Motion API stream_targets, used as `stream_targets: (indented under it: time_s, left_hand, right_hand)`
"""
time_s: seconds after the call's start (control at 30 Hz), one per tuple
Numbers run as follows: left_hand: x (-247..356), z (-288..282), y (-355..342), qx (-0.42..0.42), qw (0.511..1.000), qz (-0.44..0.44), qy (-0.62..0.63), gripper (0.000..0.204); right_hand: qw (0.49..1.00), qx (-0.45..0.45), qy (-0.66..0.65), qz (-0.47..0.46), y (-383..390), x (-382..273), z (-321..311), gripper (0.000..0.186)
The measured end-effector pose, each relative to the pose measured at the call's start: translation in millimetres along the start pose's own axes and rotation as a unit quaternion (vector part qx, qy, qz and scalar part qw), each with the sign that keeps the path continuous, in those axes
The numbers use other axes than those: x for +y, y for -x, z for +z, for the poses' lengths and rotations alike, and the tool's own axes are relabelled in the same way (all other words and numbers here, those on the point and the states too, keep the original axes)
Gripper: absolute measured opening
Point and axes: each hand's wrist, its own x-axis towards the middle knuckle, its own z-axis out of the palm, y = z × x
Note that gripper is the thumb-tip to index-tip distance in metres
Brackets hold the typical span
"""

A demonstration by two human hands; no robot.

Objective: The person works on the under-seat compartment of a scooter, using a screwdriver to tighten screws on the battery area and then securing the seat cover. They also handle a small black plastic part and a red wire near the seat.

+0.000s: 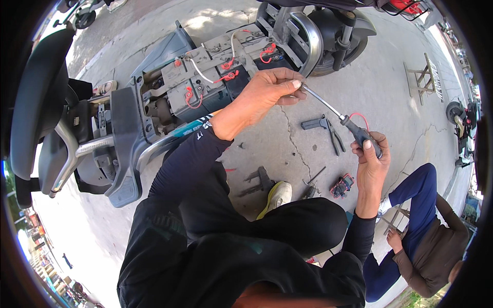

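My right hand [372,161] is wrapped round the dark handle of a screwdriver [328,110], its metal shaft slanting up to the left. At the shaft's tip, the fingers of my left hand [269,92] are pinched together; whatever small thing they hold there is hidden. Behind my left hand, dusty grey batteries [208,95] sit in the open frame of an electric scooter [126,115]. Red and white wires run between their terminals, some under red terminal covers [230,75]. A loop of red wire [360,116] shows just beyond the screwdriver handle.
On the cracked concrete lie pliers [334,136], a black block-like part [311,123] and a red and black meter [342,186]. A dark bracket [261,180] lies by my shoe [280,197]. A seated person [431,241] is at the right, and a stool [425,79] stands farther off.
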Motion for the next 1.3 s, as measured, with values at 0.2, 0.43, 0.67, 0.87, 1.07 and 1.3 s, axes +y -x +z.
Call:
stream_targets:
  time_s: [0.2, 0.43, 0.67, 0.87, 1.07, 1.3]
  left_hand:
    - [8, -30, -27, 0.040, 0.997, 0.056, -0.024, 0.022]
    - [20, -75, -66, 0.115, 0.940, 0.168, -0.273, 0.026]
    - [28, -104, -111, 0.182, 0.899, 0.190, -0.349, 0.023]
    - [18, -104, -120, 0.191, 0.842, 0.207, -0.459, 0.030]
    - [6, -106, -128, 0.160, 0.830, 0.217, -0.488, 0.033]
    - [4, -111, -127, 0.163, 0.820, 0.216, -0.505, 0.037]
  right_hand:
    - [0.999, -0.016, 0.010, -0.046, -41, -6, 30, 0.033]
    - [0.962, -0.079, 0.217, -0.149, -98, -52, 115, 0.035]
    - [0.736, -0.154, 0.508, -0.420, -173, -82, 197, 0.038]
    - [0.756, -0.187, 0.517, -0.355, -176, -97, 230, 0.032]
    - [0.752, -0.229, 0.528, -0.320, -194, -100, 234, 0.031]
    - [0.747, -0.243, 0.545, -0.293, -204, -100, 243, 0.033]
